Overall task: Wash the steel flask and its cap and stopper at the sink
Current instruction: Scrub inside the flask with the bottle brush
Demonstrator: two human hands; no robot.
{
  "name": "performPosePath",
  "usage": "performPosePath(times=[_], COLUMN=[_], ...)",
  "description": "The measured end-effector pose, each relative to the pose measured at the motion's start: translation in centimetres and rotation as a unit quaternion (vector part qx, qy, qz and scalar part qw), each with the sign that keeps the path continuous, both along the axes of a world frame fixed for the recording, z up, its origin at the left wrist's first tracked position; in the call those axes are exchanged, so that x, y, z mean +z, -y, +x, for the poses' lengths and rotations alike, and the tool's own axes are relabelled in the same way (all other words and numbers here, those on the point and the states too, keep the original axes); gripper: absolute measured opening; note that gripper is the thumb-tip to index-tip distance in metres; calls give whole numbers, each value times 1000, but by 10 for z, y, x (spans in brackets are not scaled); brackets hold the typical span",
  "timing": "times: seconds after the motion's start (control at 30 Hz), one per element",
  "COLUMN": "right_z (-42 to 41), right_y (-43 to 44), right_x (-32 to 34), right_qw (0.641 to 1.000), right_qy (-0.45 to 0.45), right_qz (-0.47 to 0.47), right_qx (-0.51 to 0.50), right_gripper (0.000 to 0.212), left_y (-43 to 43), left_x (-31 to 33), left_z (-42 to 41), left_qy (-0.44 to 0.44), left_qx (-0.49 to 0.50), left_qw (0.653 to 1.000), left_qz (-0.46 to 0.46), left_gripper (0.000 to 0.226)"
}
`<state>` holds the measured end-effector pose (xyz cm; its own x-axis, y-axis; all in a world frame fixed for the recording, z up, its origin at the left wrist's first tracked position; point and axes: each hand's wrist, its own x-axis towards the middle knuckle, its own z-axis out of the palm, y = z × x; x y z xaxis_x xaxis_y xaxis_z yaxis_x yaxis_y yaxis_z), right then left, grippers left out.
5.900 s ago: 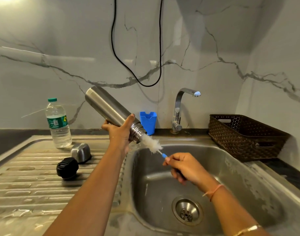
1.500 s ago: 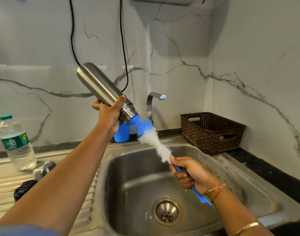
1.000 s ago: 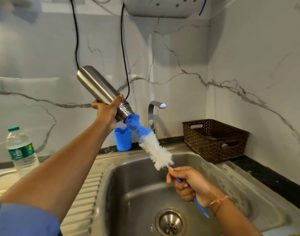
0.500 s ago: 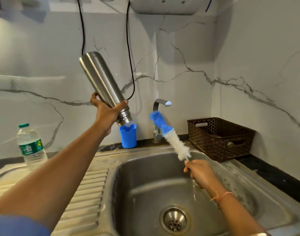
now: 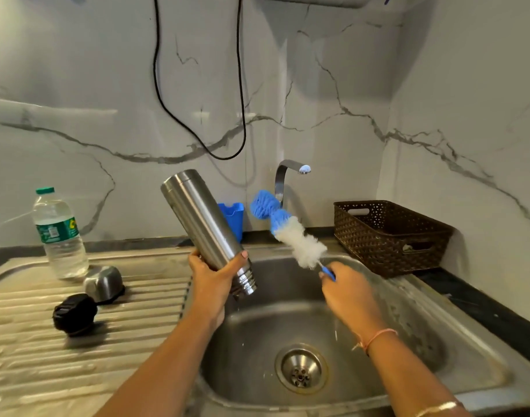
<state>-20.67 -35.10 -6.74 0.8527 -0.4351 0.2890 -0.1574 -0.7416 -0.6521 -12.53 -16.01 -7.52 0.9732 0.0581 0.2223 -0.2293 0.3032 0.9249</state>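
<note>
My left hand (image 5: 212, 278) grips the steel flask (image 5: 202, 224) near its threaded neck, mouth tilted down over the sink basin (image 5: 408, 311), base up to the left. My right hand (image 5: 346, 288) holds the blue handle of a bottle brush (image 5: 291, 233), whose white and blue bristle head points up and left, clear of the flask. The steel cap (image 5: 102, 282) and the black stopper (image 5: 74, 313) lie on the ribbed drainboard (image 5: 47, 356) at the left.
A plastic water bottle (image 5: 59, 236) stands at the back of the drainboard. Behind the flask is a small blue cup (image 5: 235, 215), beside the tap (image 5: 286, 176). A brown woven basket (image 5: 390, 236) sits on the dark counter at right. The drain (image 5: 301, 368) is below my hands.
The brush came out of the flask's mouth and moved right. The flask has come down toward the basin, mouth down. The view dropped, showing cap and stopper again.
</note>
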Motion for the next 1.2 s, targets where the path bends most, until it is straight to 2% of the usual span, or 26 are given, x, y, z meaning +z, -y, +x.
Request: performPosePath(times=[0.17, 0.27, 0.37, 0.47, 0.63, 0.83, 0.97, 1.07, 1.2], right_z=[22, 49, 74, 95, 129, 159, 166, 159, 141], right_y=[-8, -11, -19, -30, -44, -80, -97, -96, -73], right_x=[30, 57, 85, 107, 127, 149, 153, 161, 174], right_qw=[993, 981, 962, 923, 827, 755, 749, 768, 810], right_qy=[26, 8, -29, -53, -80, -121, -131, -124, -90], right_qz=[-116, -192, -270, -380, -556, -644, -650, -628, -578], right_qx=[-9, 8, 33, 28, 5, -12, 2, 6, -24], right_gripper=[19, 21, 23, 22, 20, 17, 21, 21, 5], left_y=[-7, -4, 0, 5, 8, 11, 11, 9, 7], left_x=[-19, -22, -23, -21, -21, -27, -27, -27, -32], left_z=[3, 0, 4, 6, 10, 14, 16, 18, 20], left_qy=[8, 15, 19, 5, -5, -17, -19, -19, -18], left_qx=[-1, 4, 23, 30, 47, 45, 45, 44, 35], left_qw=[998, 993, 992, 993, 994, 997, 997, 997, 997], left_qz=[57, 113, 122, 115, 95, 63, 58, 66, 68], left_gripper=[79, 89, 93, 96, 97, 97, 98, 100, 99])
